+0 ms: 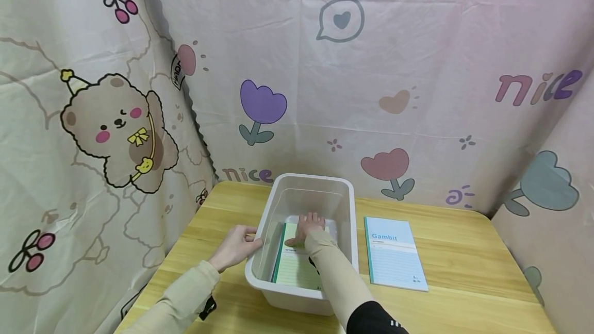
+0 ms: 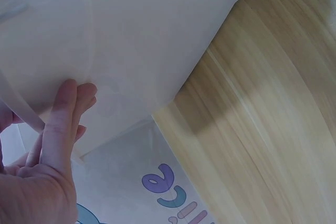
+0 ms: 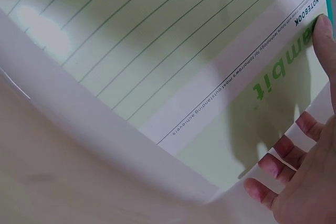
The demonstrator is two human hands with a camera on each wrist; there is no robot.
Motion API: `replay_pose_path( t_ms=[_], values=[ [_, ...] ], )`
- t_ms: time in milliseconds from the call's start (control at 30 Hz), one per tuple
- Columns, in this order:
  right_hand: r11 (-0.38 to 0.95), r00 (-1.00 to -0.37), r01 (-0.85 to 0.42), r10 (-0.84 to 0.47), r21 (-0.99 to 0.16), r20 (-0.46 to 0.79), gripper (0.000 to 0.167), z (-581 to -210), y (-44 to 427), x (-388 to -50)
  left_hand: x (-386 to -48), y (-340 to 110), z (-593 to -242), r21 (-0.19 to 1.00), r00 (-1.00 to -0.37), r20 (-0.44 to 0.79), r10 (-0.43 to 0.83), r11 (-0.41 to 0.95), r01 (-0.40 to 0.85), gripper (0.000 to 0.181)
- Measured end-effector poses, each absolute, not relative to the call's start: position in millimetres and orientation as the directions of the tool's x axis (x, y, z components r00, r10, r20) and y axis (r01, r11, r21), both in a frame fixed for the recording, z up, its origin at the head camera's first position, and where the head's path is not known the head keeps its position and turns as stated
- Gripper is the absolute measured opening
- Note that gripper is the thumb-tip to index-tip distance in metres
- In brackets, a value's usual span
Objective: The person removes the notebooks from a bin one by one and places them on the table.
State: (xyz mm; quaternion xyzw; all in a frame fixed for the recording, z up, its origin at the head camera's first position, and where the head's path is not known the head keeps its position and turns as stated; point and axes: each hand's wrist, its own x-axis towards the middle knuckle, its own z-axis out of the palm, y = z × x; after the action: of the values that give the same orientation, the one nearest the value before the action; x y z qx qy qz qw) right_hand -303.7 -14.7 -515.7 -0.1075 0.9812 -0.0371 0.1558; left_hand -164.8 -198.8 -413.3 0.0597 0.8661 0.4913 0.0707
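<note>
A white plastic bin [image 1: 253, 272] stands on the table with a green notebook [image 1: 297, 267] lying inside. My left hand [image 1: 235, 247] pinches the bin's left rim; in the left wrist view the fingers of this hand [image 2: 50, 166] lie along the outer wall of the bin [image 2: 136, 40]. Inside the bin, my right hand [image 1: 308, 227] rests at the notebook's far end. The right wrist view has the thumb of that hand [image 3: 310, 171] on the cover of the green notebook [image 3: 157, 40] near the spine, with spread fingertips at its top edge.
A blue notebook [image 1: 396, 259] lies flat on the wooden table [image 1: 482, 267], to the right of the bin. Printed curtains [image 1: 315, 86] hang behind the table and on both sides.
</note>
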Motion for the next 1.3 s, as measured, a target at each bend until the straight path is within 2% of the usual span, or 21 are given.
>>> replay_pose_path(
  t_ms=[467,767,1300],
  values=[
    [0.973,-0.931,-0.209,-0.229,-0.101,-0.284,0.104,-509.6,-17.4,-297.2,-164.6,-202.2,-414.6,0.869,-0.982,-0.055,0.182,0.493,0.043,0.044],
    [0.963,-0.927,-0.193,-0.242,-0.189,-0.288,0.106,-517.2,-17.0,-304.8,-164.7,-203.2,-416.0,0.871,-0.983,-0.06,0.173,0.49,0.033,0.044],
    [0.969,-0.927,-0.196,-0.233,-0.15,-0.295,0.1,-511.8,-17.8,-302.2,-164.6,-198.7,-413.4,0.863,-0.983,-0.056,0.172,0.504,0.039,0.044]
  ],
)
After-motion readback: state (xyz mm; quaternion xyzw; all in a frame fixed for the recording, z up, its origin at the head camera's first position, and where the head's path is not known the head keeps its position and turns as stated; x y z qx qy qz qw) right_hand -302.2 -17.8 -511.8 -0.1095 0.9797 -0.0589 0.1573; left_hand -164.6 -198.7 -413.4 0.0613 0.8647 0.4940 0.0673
